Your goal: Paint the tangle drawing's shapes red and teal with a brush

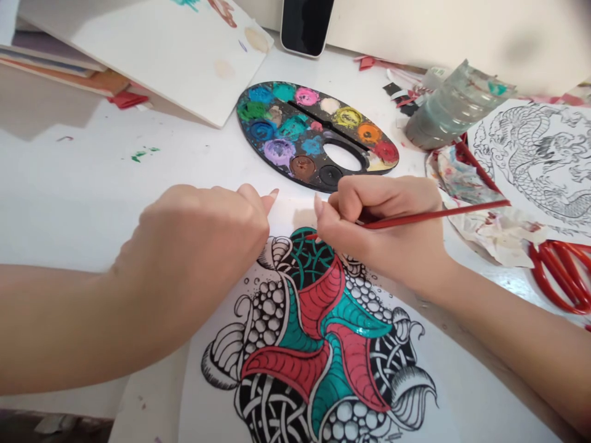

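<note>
Line drawing, part coloured, under a red brush

Grip: right hand (392, 243), fingers pinched narrow around a slim red brush (438, 215), its handle slanting out to the right. Left hand (207, 246), left of the grip: fingers curled under, thumb pointing toward the brush; whether it held anything could not be told.

Surroundings: one dark oval palette (318, 179), just beyond the grip, with many paint wells and a thumb hole. One phone (306, 27), farther beyond. One white board (152, 58), paint-marked, beyond and to the left. One clear container (452, 107) of murky liquid, beyond and to the right. Crumpled tissue (496, 231), stained, right of the grip, near the brush's end. One dragon print (535, 160), uncoloured, farther right; red looped handles (539, 267) nearer than it.

Obstructions: both hands covered parts of the drawing's upper edge; the right fingers hid much of the brush's front end.

Principal item: one drawing (318, 344), below and to the left of the grip, its top motif at the brush tip. Swirling petals in red and teal, one teal petal glossy; teal strands in the top dark lattice. Other lattices, bubbles and striped caps remained black and white.
</note>
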Action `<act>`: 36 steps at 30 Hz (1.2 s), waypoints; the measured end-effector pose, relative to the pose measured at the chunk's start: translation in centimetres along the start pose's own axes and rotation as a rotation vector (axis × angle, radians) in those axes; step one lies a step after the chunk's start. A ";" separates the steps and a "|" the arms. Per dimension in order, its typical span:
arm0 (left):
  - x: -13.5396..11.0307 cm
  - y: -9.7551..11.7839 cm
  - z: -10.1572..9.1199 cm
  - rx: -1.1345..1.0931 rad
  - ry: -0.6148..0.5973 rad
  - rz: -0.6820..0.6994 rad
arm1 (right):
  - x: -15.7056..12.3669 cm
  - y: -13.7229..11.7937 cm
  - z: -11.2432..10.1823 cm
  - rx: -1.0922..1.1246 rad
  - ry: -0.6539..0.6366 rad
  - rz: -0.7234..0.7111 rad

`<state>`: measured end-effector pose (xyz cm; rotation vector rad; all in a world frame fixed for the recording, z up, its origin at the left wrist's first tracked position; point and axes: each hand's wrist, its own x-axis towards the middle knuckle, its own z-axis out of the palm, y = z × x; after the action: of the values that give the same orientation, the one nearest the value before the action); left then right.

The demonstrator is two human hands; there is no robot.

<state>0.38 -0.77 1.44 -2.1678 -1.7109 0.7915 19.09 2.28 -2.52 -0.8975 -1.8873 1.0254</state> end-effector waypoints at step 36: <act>0.1 -0.3 0.0 -0.247 -0.049 -0.070 | 0.2 0.5 0.5 0.104 0.118 -0.145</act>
<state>0.15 -0.57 1.59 -2.2450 -1.9907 0.6499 18.70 2.48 -3.03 -0.7339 -1.7562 0.9531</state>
